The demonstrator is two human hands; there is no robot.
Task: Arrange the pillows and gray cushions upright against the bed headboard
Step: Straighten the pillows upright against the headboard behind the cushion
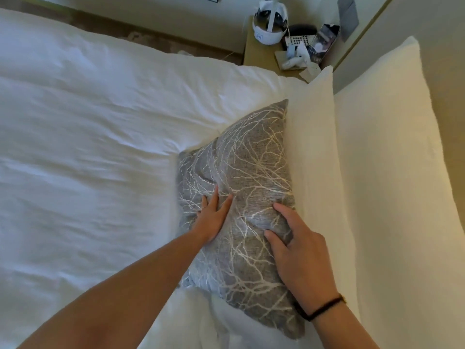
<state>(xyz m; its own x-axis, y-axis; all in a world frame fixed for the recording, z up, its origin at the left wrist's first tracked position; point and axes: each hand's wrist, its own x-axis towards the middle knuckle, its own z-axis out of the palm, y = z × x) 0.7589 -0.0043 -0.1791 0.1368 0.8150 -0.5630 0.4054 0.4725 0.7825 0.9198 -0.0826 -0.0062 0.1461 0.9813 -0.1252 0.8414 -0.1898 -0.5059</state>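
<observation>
Both hands are on one gray cushion (241,187), which leans against a white pillow (314,157) just to the right of the right hand (299,250). The left hand (214,217) lies flat and open on the cushion's face, fingers spread and pointing away from the person, pressing rather than holding. The right hand is half curled, fingertips dug into the fabric near the cushion's right edge, apparently pinching a fold of it. The cushion's long axis runs from near the person's right wrist away toward its far corner beyond both hands, roughly parallel to the pillow row. A second pillow (392,152) stands further right of the first, against what is probably the headboard. The cushion looks tilted, its left edge sunk into the duvet (88,127) beyond the left hand. Getting it upright likely means tipping it rightward; the right hand is nearer the pillow.
</observation>
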